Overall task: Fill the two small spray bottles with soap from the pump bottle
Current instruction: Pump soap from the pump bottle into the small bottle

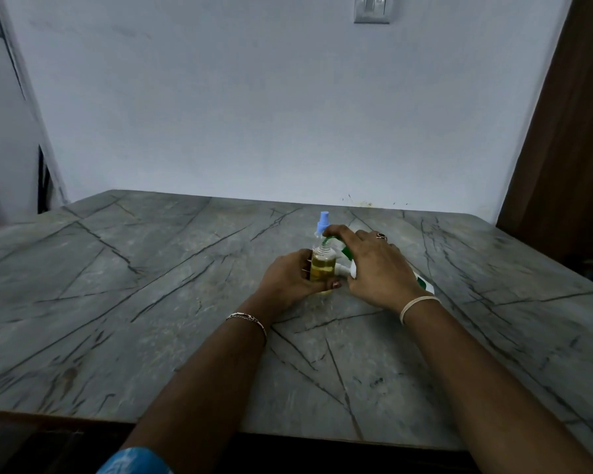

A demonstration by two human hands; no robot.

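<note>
Two noted: left hand [288, 278] clasps open spray bottle [322, 265]; blue-capped spray bottle [323, 223] behind. Right hand [374, 271] curled round one pump bottle [425, 286].

Table [134, 319] open to the left, blue-capped bottle [322, 223] blocking behind, dark objects [587, 265], unclear, far right

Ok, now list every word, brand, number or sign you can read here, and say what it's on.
No text can be read in this picture.
Pump bottle: green-and-white label, mostly under the right hand; the rest too blurred to read.
Small spray bottle of yellow liquid: no legible print.
Blue-capped spray bottle: no print visible.
Wall switch plate: no legible marking.
Blue sleeve: white pattern, no letters legible.
</note>
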